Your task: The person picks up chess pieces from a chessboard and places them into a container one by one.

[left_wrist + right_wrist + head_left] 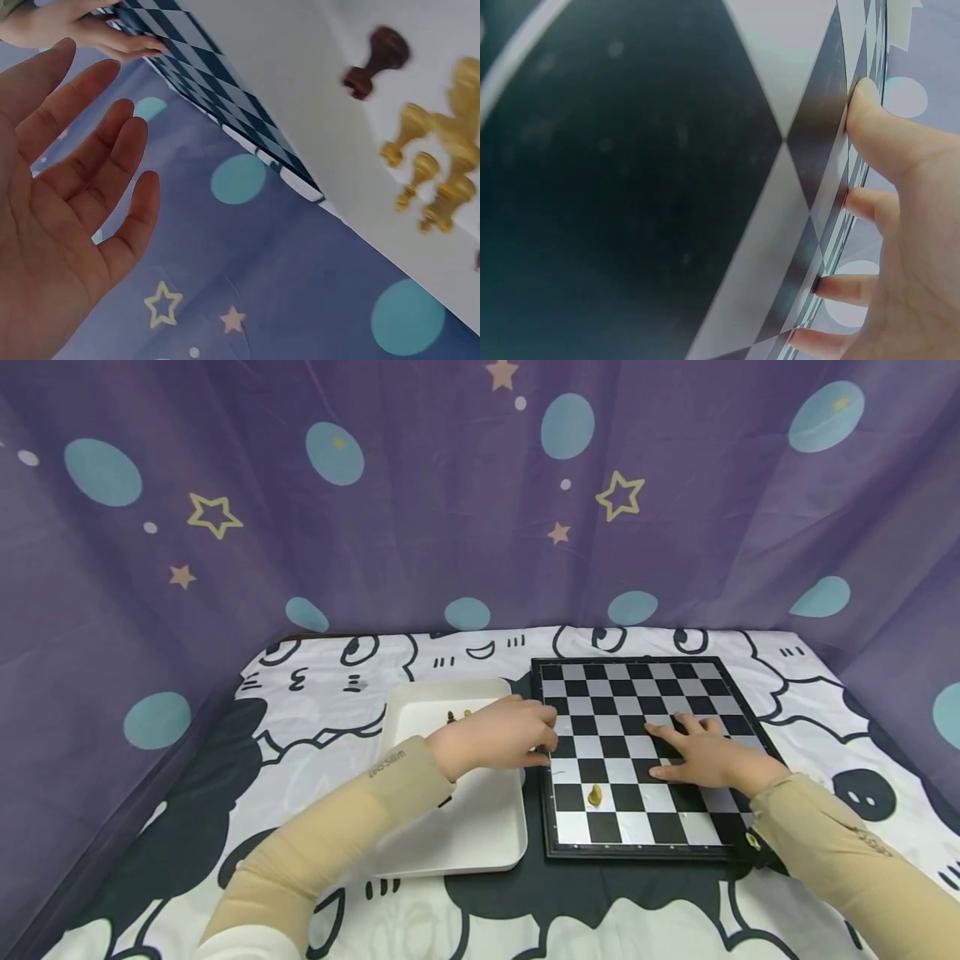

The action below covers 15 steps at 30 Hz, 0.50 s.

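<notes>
My left hand hovers between the white tray and the left edge of the chessboard. Its fingers are loosely bent, and nothing lies in the palm in the left wrist view. My right hand rests on the board with fingers spread, the fingertips touching the squares. On a near-left white square is a gold chess piece. Inside the tray, the left wrist view has a dark brown chess piece and several gold chess pieces. My left arm covers part of the tray.
A small yellowish thing lies by the board's near right corner, beside my right sleeve. Board and tray stand on a black-and-white patterned cloth. A purple curtain hangs behind.
</notes>
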Available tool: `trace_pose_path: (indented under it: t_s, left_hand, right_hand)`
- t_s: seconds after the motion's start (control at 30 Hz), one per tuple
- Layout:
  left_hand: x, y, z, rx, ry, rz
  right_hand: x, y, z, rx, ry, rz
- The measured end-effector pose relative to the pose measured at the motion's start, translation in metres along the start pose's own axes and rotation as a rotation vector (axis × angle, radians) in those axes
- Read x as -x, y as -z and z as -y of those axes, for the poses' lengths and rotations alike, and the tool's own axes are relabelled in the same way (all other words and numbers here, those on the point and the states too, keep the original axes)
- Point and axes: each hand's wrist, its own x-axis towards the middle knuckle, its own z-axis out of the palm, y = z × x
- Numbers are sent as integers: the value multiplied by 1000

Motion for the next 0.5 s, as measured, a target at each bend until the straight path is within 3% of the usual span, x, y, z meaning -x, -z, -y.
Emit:
trace_pose_path:
  t_s: [0.3, 0.5]
  left_hand:
    - [-21, 8, -17, -13, -54, 38]
    - [-30, 2, -26, -22, -82, 50]
  right_hand:
    - [0, -1, -2, -2, -1, -12]
    - [0, -1, -1, -18, 2, -11]
